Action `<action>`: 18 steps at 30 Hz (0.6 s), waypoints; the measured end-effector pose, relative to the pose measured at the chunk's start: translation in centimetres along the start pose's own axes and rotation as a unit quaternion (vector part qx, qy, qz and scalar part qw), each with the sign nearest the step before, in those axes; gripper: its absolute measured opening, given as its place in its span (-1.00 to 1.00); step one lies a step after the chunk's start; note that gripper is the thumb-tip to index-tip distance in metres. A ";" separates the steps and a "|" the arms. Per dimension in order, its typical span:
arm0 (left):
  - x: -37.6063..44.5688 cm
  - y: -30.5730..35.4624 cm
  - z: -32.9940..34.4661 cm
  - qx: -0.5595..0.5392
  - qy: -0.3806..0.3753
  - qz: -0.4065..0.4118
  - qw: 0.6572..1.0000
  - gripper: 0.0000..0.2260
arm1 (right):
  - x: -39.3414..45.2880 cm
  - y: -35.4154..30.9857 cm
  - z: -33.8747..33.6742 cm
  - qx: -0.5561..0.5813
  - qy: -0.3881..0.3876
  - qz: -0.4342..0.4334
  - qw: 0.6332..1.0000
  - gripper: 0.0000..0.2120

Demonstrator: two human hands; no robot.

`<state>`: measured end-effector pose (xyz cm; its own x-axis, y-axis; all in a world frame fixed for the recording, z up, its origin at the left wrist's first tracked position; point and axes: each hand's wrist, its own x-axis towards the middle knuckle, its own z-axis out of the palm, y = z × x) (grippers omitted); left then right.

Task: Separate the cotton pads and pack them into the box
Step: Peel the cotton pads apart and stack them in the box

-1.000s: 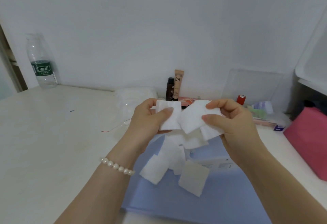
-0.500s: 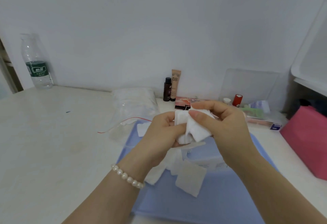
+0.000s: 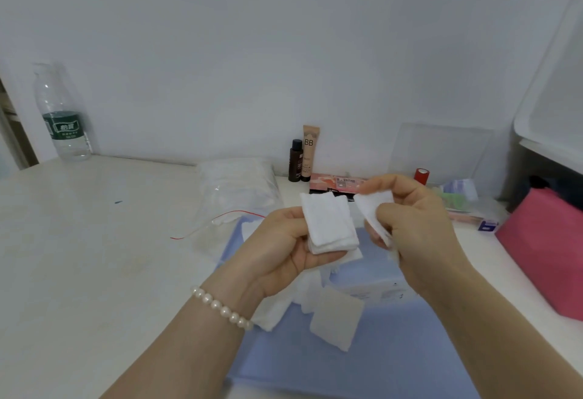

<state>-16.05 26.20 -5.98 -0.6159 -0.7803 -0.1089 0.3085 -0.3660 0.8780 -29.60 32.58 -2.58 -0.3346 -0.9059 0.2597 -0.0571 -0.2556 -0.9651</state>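
Observation:
My left hand (image 3: 284, 241) holds a small stack of square white cotton pads (image 3: 329, 225), palm up, above the blue mat (image 3: 394, 364). My right hand (image 3: 416, 222) pinches a few more white pads (image 3: 373, 209) just to the right of the stack, a small gap between the two bunches. Several loose pads (image 3: 336, 320) lie on the mat under my hands. A pale blue box (image 3: 369, 285) sits on the mat below my right hand, mostly hidden.
A clear plastic bag of pads (image 3: 239, 184) with a red string lies behind the mat. A water bottle (image 3: 61, 115) stands far left. Cosmetic tubes (image 3: 304, 156), a red cap (image 3: 421, 175) and small packages line the wall. A pink bag (image 3: 549, 250) sits right.
My hands had come together around the pads half a second ago; now they have drawn apart, the left keeping a neat stack and the right taking a few pads away.

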 end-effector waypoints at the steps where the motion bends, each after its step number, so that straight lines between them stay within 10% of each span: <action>1: 0.0 0.0 -0.1 0.005 0.000 -0.003 1.000 -0.75 | -0.1 -0.2 -0.1 -0.033 -0.011 -0.013 0.999 -0.55; 9: -0.7 0.2 0.3 0.085 -0.057 -0.009 0.995 -0.77 | -0.1 0.6 0.5 -0.208 -0.104 -0.048 0.971 -0.68; 14: -0.4 0.3 -0.1 0.056 -0.048 -0.015 0.997 -0.77 | 0.2 -0.2 -0.2 -0.134 -0.027 -0.141 0.980 -0.78; 18: -0.2 0.4 -0.4 0.025 -0.026 -0.015 0.999 -0.70 | 0.6 -2.0 -2.6 -0.008 -0.016 -0.015 1.000 -0.88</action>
<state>-15.54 26.01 -5.80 -0.6620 -0.7411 -0.1115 0.2541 -0.3619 0.8969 -32.12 33.45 -0.55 -0.3025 -0.9083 0.2889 -0.0819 -0.2772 -0.9573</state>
